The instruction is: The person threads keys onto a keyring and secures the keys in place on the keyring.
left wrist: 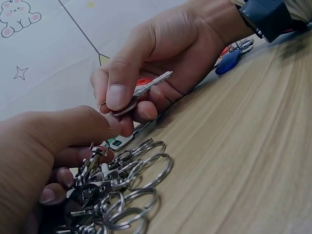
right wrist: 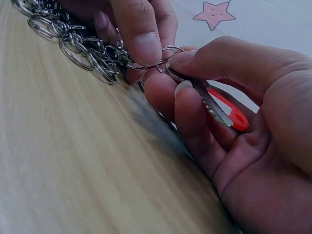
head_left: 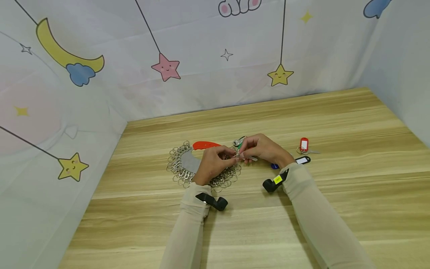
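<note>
A grey rounded plate (head_left: 189, 161) with a red handle (head_left: 201, 144) lies on the table, fringed with several metal clips and split rings (head_left: 173, 164). My left hand (head_left: 215, 162) is over its right side, thumb and fingers pinching a small metal ring (right wrist: 168, 51) at the fringe. Facing it, my right hand (head_left: 263, 149) pinches a key (right wrist: 212, 105) by its head, blade pointing back toward the palm. A red key tag (right wrist: 238, 119) is tucked behind that key, within the right fingers. Fingertips of both hands nearly meet, partly hiding where the rings join.
Right of the hands lie a red tag (head_left: 304, 144) with a key, a black tag (head_left: 303, 160) and a blue tag (head_left: 274, 166), partly covered by the right wrist. A green tag (head_left: 240, 146) and some metal sit just behind the fingers. A patterned cloth wall (head_left: 208, 86) borders the table.
</note>
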`<move>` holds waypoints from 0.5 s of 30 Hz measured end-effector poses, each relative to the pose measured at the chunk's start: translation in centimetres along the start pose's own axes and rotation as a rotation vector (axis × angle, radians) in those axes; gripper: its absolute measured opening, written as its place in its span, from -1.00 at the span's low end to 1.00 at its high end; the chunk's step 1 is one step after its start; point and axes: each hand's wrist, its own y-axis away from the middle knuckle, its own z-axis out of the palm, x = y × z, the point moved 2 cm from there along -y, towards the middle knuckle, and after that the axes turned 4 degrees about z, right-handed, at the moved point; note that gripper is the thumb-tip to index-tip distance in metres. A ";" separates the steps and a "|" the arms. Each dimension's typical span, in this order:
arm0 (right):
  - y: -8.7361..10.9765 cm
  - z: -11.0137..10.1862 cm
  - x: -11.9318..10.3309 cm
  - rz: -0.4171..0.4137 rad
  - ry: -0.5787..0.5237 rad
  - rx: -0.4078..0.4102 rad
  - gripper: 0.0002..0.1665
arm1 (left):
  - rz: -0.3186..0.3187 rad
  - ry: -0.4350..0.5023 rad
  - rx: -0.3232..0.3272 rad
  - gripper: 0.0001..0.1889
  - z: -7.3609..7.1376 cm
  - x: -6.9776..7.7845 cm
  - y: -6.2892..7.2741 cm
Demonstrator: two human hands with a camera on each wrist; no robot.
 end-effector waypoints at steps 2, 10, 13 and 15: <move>0.0 0.0 0.0 -0.006 0.007 -0.011 -0.93 | 0.000 0.007 -0.001 -0.83 0.0 0.0 0.0; -0.1 0.1 0.0 -0.005 0.008 -0.006 -0.90 | 0.007 -0.008 -0.008 -0.82 0.0 0.0 -0.1; -0.2 0.1 -0.3 0.038 -0.001 0.025 -0.87 | 0.008 -0.018 -0.026 -0.80 0.0 -0.1 -0.1; -0.1 0.1 -0.7 0.072 0.023 0.051 -0.85 | 0.002 -0.009 -0.042 -0.78 0.0 -0.1 -0.1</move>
